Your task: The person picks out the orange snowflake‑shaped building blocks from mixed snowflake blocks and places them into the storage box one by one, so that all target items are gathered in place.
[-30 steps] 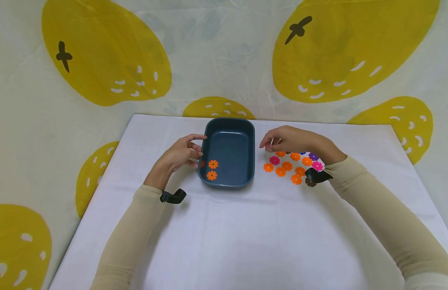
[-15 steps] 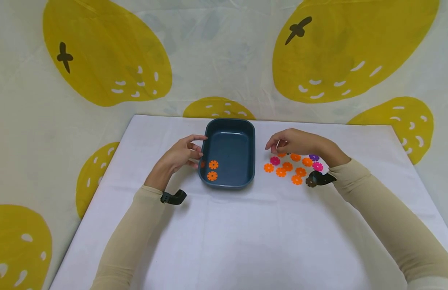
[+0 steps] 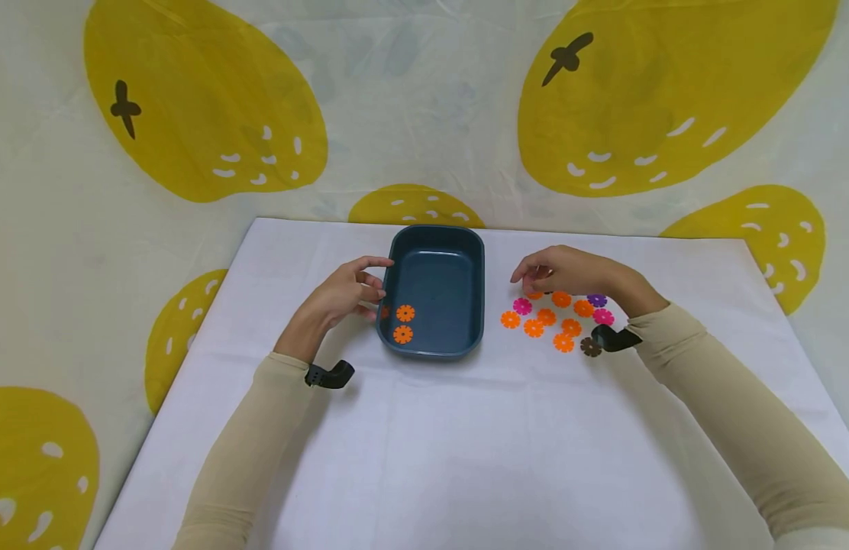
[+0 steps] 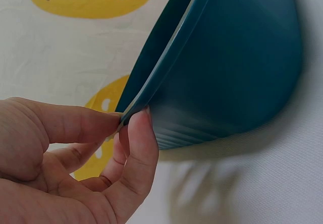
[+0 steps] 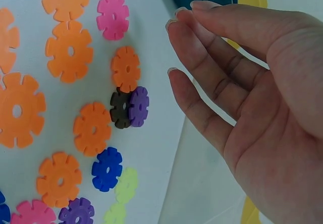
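Note:
My left hand pinches the left rim of a dark blue-green plastic tray between thumb and fingers, as the left wrist view shows. Inside the tray, orange notched discs lie at its near left corner. To the tray's right, my right hand hovers over the far side of a spread of notched plastic discs. Its fingers are loosely bent, and nothing shows between them. Under and around it lie orange discs, a pink disc, a blue disc and pale green discs.
A white cloth covers the table. Behind it hangs a pale curtain with large yellow fruit prints. A brown disc lies at the near right of the spread, beside the black wrist camera.
The right hand has shifted a little to the right and nearer, over the discs. The left hand and the tray stay where they were.

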Available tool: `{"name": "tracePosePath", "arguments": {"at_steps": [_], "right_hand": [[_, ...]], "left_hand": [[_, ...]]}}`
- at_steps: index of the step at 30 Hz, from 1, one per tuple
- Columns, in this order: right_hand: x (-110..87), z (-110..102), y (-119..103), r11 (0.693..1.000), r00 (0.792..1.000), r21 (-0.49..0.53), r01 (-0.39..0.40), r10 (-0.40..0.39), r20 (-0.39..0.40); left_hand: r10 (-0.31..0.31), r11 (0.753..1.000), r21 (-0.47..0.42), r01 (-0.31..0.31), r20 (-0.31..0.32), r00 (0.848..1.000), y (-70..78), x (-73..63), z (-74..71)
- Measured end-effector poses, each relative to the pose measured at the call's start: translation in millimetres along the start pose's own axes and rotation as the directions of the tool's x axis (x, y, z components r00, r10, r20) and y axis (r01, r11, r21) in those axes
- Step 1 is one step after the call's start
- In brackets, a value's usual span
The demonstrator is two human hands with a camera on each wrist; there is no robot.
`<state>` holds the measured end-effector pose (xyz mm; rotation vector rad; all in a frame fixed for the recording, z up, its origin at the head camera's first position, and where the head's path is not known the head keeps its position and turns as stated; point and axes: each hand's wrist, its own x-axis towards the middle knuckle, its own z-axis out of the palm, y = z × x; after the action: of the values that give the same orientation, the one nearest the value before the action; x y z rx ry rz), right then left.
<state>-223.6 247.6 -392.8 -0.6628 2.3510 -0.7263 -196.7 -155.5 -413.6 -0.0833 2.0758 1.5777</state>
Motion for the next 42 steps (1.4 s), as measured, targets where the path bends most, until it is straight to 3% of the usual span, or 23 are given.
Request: {"name": "tracePosePath", "arguments": {"at_steps": [7,17,42], "right_hand": [[-2.2,0,2,1.0,1.0,-0.011,-0.001,0.001,-0.01],[-0.7,0,9,0.998,0.998,-0.01,-0.07,0.07,-0.007],[2.2,4,21,0.993,0.995,-0.079,-0.088,0.085,-0.046]], "left_hand": [[0.001,1.0,0.01,-0.001,-0.003,1.0,0.5,-0.2,1.0],[0.005,1.0,0.005,-0.005,0.001,1.0,1.0,-1.8,0.9],[0.017,1.0,-0.016,-0.017,0.014,1.0,-0.6,-1.7,-0.8]]}}
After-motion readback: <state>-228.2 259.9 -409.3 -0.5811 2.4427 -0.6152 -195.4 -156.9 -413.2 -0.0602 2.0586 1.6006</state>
